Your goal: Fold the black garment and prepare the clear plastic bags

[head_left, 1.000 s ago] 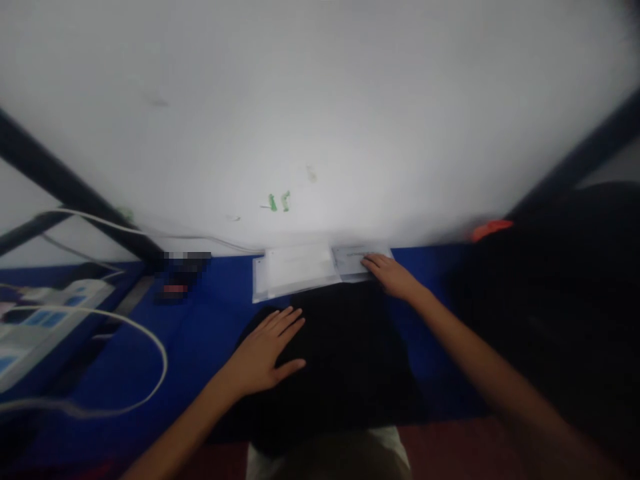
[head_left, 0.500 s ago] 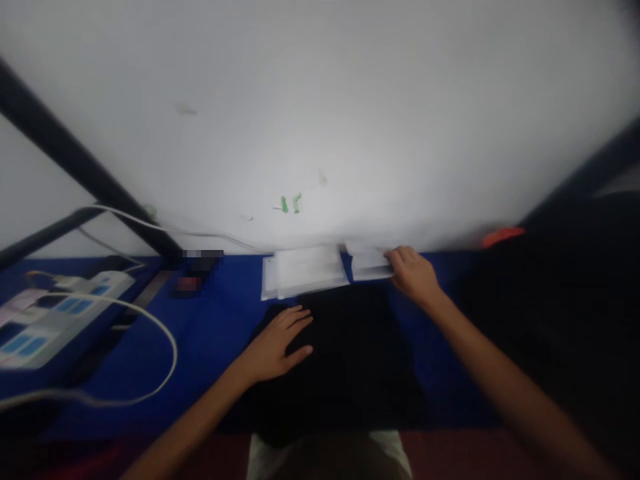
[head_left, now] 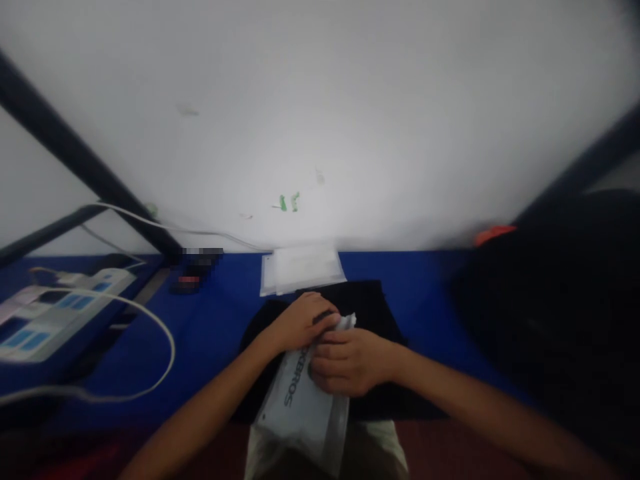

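In the head view, a blue tabletop [head_left: 420,287] runs along a white wall [head_left: 400,133]. On the left side there is a power strip [head_left: 65,313], and a white cable [head_left: 167,333] makes a loop near it. A dark object [head_left: 197,270], blurred into squares, lies near the wall. Flat whitish packets [head_left: 307,267] overlap behind the black cloth [head_left: 367,297], and a large black mass [head_left: 550,320] fills the right side.

The printed plastic bag [head_left: 300,400] is in front of the person, slanting over the black cloth, its lower end reaching beyond the table edge. The left hand [head_left: 305,320] grasps its upper end, with thumb and fingers close together. The right hand [head_left: 350,363], fingers curled, holds it just beside, hiding part of the lettering.
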Available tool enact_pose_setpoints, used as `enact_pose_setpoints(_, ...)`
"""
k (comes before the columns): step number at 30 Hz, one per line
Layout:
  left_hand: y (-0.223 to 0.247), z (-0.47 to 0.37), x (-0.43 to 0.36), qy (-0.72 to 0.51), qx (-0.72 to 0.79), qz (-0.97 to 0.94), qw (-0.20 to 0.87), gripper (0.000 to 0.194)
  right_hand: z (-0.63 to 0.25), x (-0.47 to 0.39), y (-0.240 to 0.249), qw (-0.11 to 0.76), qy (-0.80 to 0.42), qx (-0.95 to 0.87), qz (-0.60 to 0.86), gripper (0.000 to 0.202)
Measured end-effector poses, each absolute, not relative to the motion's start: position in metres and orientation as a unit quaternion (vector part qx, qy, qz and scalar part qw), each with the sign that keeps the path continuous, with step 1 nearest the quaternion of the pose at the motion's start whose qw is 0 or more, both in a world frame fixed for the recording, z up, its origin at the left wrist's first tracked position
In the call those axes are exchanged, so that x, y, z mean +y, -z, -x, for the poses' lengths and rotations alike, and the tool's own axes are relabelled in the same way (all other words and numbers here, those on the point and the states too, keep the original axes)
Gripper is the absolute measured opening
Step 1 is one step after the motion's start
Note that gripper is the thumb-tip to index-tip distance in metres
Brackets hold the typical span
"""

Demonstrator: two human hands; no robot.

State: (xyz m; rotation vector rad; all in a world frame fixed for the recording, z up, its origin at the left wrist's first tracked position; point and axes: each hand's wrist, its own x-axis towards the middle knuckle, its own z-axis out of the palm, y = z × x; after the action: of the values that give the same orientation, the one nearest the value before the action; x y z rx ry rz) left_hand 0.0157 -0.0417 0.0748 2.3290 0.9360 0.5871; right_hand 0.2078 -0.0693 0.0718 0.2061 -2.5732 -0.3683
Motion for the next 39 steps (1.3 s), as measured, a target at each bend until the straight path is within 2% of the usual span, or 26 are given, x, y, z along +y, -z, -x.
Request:
enact_pose_setpoints(4, -0.07, -0.02, -0.036, -0.18, 0.357, -0.874, 0.276, 0.026, -0.214, -0.065, -0.064, 0.263, 0.141, -0.953, -0.051, 0.012)
enact_pose_setpoints(10, -0.05, -0.005, -0.021, -0.187, 0.425, -0.83, 0.31, 0.028, -0.237, -0.047, -0.045, 0.279, 0.186, -0.935, 0.112, 0.013)
enact_pose_setpoints(14, -0.045, 0.002, -0.019, -0.184, 0.433, -0.818, 0.33, 0.031, -0.246, -0.033, -0.038, 0.277, 0.175, -0.932, 0.158, 0.015)
enact_pose_setpoints(25, -0.054, 0.003, -0.023, -0.187, 0.436, -0.804, 0.358, 0.031, -0.244, -0.016, -0.034, 0.277, 0.109, -0.945, 0.138, 0.016)
enact_pose_setpoints(29, -0.055, -0.008, -0.019, -0.189, 0.442, -0.794, 0.371, 0.037, -0.241, -0.012, -0.03, 0.281, 0.12, -0.945, 0.116, 0.016)
enact_pose_setpoints(34, -0.048, -0.022, -0.007, -0.201, 0.457, -0.767, 0.403, 0.029, -0.238, -0.008, -0.03, 0.29, 0.143, -0.936, 0.137, 0.018)
enact_pose_setpoints(39, -0.041, -0.022, -0.002, -0.227, 0.479, -0.732, 0.429, 0.029, -0.238, -0.028, -0.043, 0.272, 0.135, -0.949, 0.08, 0.021)
